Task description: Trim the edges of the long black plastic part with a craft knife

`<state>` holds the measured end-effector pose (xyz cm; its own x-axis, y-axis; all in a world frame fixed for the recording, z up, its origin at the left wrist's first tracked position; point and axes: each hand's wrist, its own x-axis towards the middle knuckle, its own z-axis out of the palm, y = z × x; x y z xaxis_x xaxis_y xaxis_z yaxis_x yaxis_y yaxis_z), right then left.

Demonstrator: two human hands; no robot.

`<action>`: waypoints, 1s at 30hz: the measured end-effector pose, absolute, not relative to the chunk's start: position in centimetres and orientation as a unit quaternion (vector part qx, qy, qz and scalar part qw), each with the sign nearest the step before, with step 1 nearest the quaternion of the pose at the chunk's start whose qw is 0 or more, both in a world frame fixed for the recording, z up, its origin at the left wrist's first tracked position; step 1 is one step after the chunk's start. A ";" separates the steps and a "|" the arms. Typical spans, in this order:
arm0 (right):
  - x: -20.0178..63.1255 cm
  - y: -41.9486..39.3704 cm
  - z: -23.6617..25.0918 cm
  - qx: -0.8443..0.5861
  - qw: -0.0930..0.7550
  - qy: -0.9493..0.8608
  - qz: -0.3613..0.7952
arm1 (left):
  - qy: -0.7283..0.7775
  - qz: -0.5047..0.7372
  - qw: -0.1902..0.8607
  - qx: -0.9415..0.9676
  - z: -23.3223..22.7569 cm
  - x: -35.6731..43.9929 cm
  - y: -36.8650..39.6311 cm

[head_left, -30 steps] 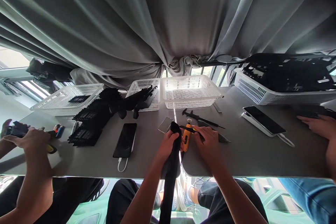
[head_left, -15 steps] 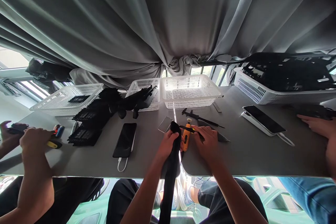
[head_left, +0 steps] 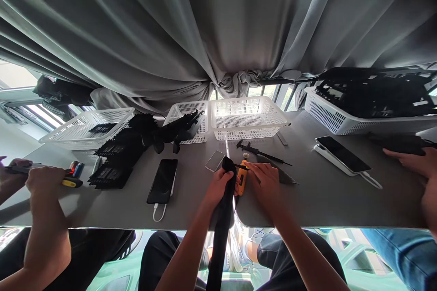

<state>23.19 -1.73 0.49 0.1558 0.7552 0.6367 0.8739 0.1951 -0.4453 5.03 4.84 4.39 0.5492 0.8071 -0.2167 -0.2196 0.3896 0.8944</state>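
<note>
A long black strip (head_left: 220,232) hangs from my left hand (head_left: 217,186), which is closed around it near its upper end. The strip runs down past the table edge between my legs. My right hand (head_left: 264,179) is closed on a slim dark tool (head_left: 241,165), its thin end pointing left at the top of the strip. Fingers cover most of that tool. Between my hands, a yellow-orange tool (head_left: 242,177) with a pale round knob lies on the table. Just beyond my right hand are a black caliper (head_left: 261,152) and a dark, pointed flat piece (head_left: 285,175).
White baskets (head_left: 251,134) line the back. Stacked black toothed parts (head_left: 112,163) lie left, near a phone (head_left: 162,182) with a cable. Another phone (head_left: 343,152) rests on a white block at right. Co-workers' hands (head_left: 46,179) work at left, with another hand (head_left: 409,159) far right.
My right hand has shifted slightly left and up toward the strip, and the yellow on its tool is now covered. My left hand stays nearly in place.
</note>
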 end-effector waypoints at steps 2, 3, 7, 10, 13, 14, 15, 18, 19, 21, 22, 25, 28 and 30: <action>23.2 -1.7 0.5 -0.638 0.431 -0.634 -0.071 | 0.335 0.336 0.762 0.441 4.3 5.0 4.8; 23.2 -1.7 0.5 -0.640 0.431 -0.632 -0.069 | 0.336 0.336 0.760 0.443 4.3 5.0 4.8; 23.1 -1.7 0.5 -0.625 0.426 -0.652 -0.052 | 0.341 0.334 0.754 0.451 4.1 5.0 4.9; 23.0 -1.8 0.5 -0.618 0.424 -0.660 -0.048 | 0.337 0.333 0.758 0.449 4.0 5.1 5.0; 23.0 -1.7 0.4 -0.617 0.421 -0.663 -0.050 | 0.330 0.330 0.761 0.451 4.0 5.1 5.1; 23.0 -1.7 0.4 -0.617 0.421 -0.663 -0.053 | 0.329 0.330 0.761 0.451 4.0 5.1 5.1; 23.0 -1.7 0.4 -0.616 0.420 -0.664 -0.057 | 0.331 0.330 0.761 0.451 4.0 5.1 5.1; 23.1 -1.7 0.4 -0.623 0.417 -0.658 -0.067 | 0.337 0.330 0.756 0.454 3.9 5.1 5.0; 23.1 -1.7 0.5 -0.628 0.418 -0.653 -0.070 | 0.336 0.330 0.755 0.456 3.9 5.1 5.0; 23.1 -1.8 0.5 -0.638 0.421 -0.641 -0.073 | 0.334 0.326 0.757 0.457 4.0 5.0 4.9; 23.1 -1.8 0.6 -0.641 0.422 -0.637 -0.073 | 0.333 0.324 0.759 0.455 4.0 5.0 4.8; 23.0 -1.8 0.6 -0.642 0.427 -0.633 -0.073 | 0.335 0.326 0.759 0.453 4.1 5.0 4.8; 23.0 -1.8 0.6 -0.633 0.431 -0.639 -0.067 | 0.335 0.324 0.756 0.459 4.1 4.9 4.8; 22.9 -1.8 0.6 -0.632 0.431 -0.641 -0.061 | 0.333 0.322 0.755 0.465 4.1 4.9 4.8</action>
